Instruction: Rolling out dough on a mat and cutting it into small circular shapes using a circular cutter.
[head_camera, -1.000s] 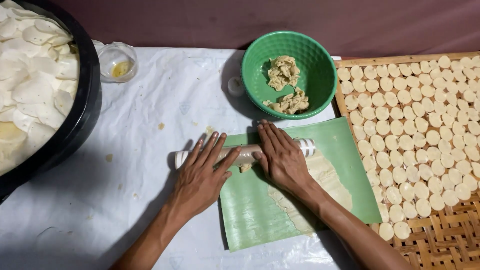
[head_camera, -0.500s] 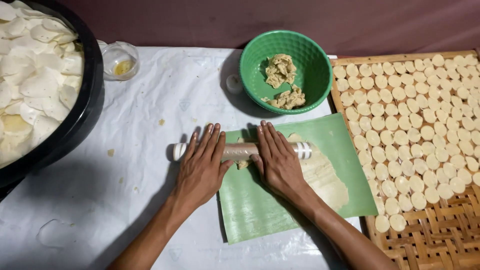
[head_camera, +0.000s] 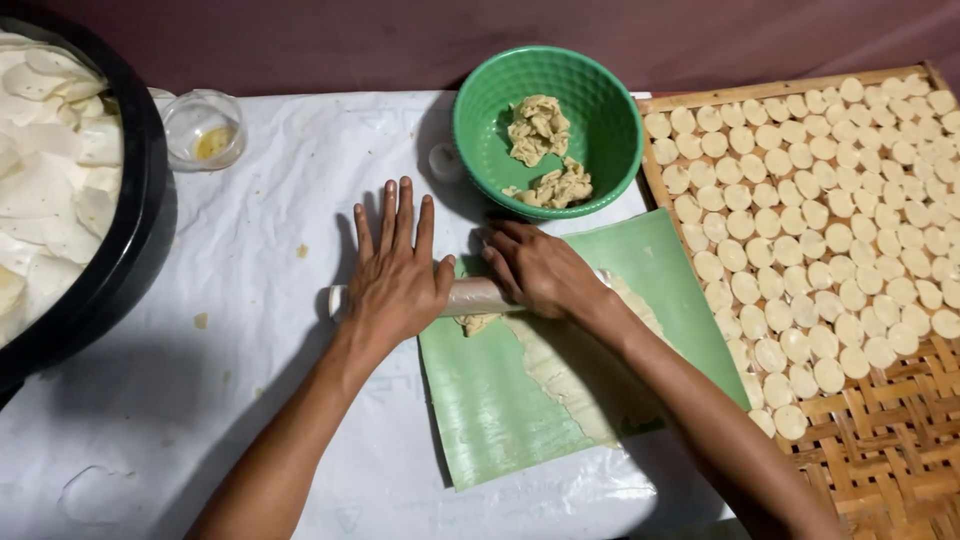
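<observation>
where the two hands meet, a pale rolling pin (head_camera: 470, 296) lies crosswise under both palms, its left end showing just past the left hand (head_camera: 395, 275) and its middle visible between the hands. the left hand is flat and spread, fingers straight and pointing away from the person, pressing down on the pin's left part without curling round it. the right hand (head_camera: 540, 270) rests palm-down on the pin's right part, fingers loosely bent and pointed left, also pressing rather than gripping. beneath the pin, a thin sheet of dough (head_camera: 560, 355) lies on a green banana leaf (head_camera: 490, 400), extending from the pin toward the person under the right forearm; a small lump of dough shows just below the pin between the hands. the leaf lies on a counter (head_camera: 250, 380) covered in white plastic. a green bowl (head_camera: 600, 110) holding dough lumps stands just beyond the right hand. a woven bamboo tray (head_camera: 880, 440) of small dough discs lies to the right, touching the leaf's edge. a black basin (head_camera: 130, 260) of pale sheets sits far left, a small glass dish (head_camera: 205, 130) beside it.
</observation>
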